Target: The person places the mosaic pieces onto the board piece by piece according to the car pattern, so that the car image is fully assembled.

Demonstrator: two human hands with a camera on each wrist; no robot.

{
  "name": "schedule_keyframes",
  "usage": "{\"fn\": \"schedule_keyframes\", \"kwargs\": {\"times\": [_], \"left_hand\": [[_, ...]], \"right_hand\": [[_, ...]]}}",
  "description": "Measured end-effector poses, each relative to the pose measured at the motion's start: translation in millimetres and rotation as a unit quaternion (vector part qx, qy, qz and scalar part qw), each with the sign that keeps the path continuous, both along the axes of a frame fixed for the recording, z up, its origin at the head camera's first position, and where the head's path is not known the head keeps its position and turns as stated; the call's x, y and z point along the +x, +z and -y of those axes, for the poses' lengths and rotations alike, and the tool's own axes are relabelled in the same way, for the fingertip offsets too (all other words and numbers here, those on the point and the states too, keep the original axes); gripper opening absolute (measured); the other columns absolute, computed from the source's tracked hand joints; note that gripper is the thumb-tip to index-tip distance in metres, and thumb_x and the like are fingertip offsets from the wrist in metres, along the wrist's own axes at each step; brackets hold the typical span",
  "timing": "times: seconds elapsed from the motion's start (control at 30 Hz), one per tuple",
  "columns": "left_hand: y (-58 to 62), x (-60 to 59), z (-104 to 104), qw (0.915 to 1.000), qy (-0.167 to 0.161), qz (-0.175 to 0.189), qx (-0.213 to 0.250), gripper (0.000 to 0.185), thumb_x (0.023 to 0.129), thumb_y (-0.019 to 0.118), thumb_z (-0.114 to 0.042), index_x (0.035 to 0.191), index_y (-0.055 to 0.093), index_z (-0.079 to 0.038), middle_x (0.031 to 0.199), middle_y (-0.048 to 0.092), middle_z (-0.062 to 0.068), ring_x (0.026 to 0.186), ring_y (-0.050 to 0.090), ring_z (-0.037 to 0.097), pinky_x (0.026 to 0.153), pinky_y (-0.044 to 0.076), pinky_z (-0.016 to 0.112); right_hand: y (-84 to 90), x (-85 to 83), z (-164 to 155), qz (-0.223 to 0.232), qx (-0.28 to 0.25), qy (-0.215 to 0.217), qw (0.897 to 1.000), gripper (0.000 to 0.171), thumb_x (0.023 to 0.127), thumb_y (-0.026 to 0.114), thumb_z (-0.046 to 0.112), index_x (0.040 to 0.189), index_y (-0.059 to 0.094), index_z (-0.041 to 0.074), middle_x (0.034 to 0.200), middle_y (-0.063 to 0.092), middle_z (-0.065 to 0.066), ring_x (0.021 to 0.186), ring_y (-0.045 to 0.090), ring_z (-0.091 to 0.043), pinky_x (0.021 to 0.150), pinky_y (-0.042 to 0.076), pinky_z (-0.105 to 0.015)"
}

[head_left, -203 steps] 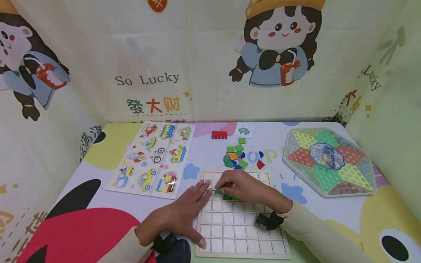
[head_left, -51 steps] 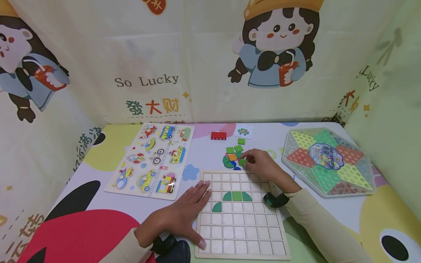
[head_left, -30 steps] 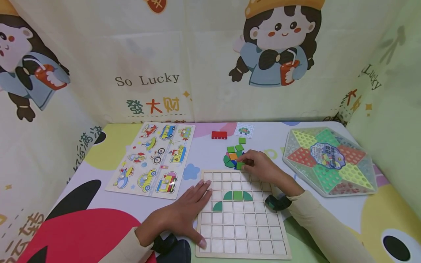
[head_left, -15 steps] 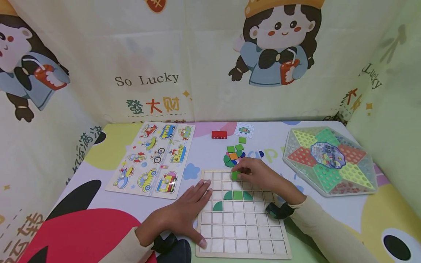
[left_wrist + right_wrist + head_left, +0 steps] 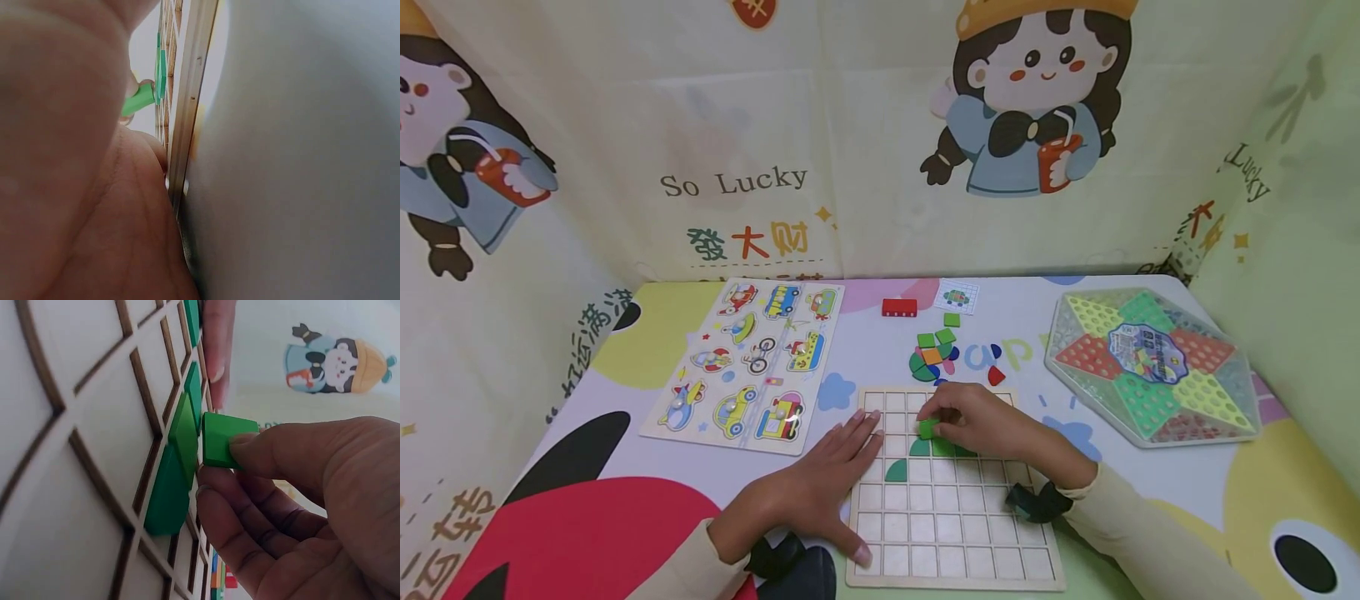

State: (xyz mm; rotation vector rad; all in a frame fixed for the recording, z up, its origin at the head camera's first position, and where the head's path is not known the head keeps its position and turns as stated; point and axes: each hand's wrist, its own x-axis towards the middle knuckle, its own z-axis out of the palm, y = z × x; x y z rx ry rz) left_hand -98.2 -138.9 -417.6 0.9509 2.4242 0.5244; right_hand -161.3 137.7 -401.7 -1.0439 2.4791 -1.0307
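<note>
**Green square carried back over the grid**

Since a second and a half ago, the right hand (image 5: 977, 421) has come away from the loose pile of coloured wooden shapes (image 5: 934, 360) and now hovers over the pale wooden grid board (image 5: 947, 533), thumb and forefinger pinched on a small green square wooden tile (image 5: 927, 428).

The tile sits at the hand's fingertips, on its left side, tilted above the board and not yet seated. In the right wrist view the tile (image 5: 220, 440) hangs just above and beside the row of green pieces (image 5: 178, 469) already laid in the cells, its flat face turned toward the board. The free cells nearest it lie directly under the fingertips, in the row beyond the laid pieces. The right hand is the nearer one; the left hand (image 5: 820, 492) lies flat with fingers straight and spread, pressing the board's left edge, well short of the tile.

Counted on the board: three green pieces in one row, partly hidden under the right hand, and one green quarter-round (image 5: 895, 472) in the row nearer the person, towards the left hand. One tile is in the fingers.
</note>
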Motion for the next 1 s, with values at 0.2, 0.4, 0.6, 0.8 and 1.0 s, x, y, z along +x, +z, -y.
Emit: {"fn": "schedule_keyframes", "kwargs": {"times": [0.2,0.4,0.6,0.8,1.0], "left_hand": [[-0.2,0.5,0,1.0,0.0,-0.002,-0.003,0.127,0.065,0.07,-0.076,0.158,0.01,-0.014,0.162,-0.01,-0.002,0.145,-0.017,0.019,0.116,0.0,0.05],[-0.4,0.4,-1,1.0,0.0,-0.001,-0.008,0.127,0.065,0.07,-0.076,0.158,0.009,-0.014,0.162,-0.01,-0.002,0.145,-0.017,0.018,0.116,0.0,0.049],[-0.6,0.3,-1,1.0,0.0,0.0,-0.009,0.127,0.065,0.069,-0.076,0.158,0.009,-0.015,0.162,-0.011,-0.003,0.145,-0.017,0.018,0.116,0.0,0.049],[-0.5,0.4,1,1.0,0.0,0.0,-0.007,0.127,0.065,0.07,-0.077,0.158,0.009,-0.014,0.162,-0.011,-0.002,0.145,-0.017,0.018,0.116,0.001,0.05],[-1.4,-0.3,0,1.0,-0.001,-0.003,-0.008,0.127,0.064,0.069,-0.077,0.158,0.01,-0.014,0.162,-0.011,-0.003,0.146,-0.017,0.018,0.116,0.001,0.05]], "right_hand": [[1.5,5.1,4,0.008,0.002,0.032,0.999,0.023,0.09,0.067,0.0,0.111,0.073,0.009,0.097,0.063,0.006,0.082,0.055,-0.008,0.072,0.052,-0.024],[2.7,9.7,6,0.027,0.014,0.035,0.999,0.023,0.091,0.067,0.001,0.109,0.073,0.013,0.098,0.062,0.01,0.085,0.056,-0.008,0.077,0.052,-0.024],[2.6,12.2,7,0.033,0.01,0.042,0.999,0.023,0.09,0.067,0.001,0.107,0.072,0.015,0.1,0.064,0.012,0.084,0.057,-0.007,0.077,0.052,-0.025],[4.7,15.3,10,0.061,0.021,0.047,0.997,0.02,0.09,0.069,0.004,0.103,0.072,0.019,0.097,0.065,0.015,0.082,0.056,-0.008,0.074,0.051,-0.025],[6.9,20.2,13,0.075,0.025,0.054,0.995,0.019,0.089,0.07,0.004,0.104,0.072,0.015,0.085,0.062,0.013,0.075,0.055,-0.007,0.068,0.051,-0.024]]}}
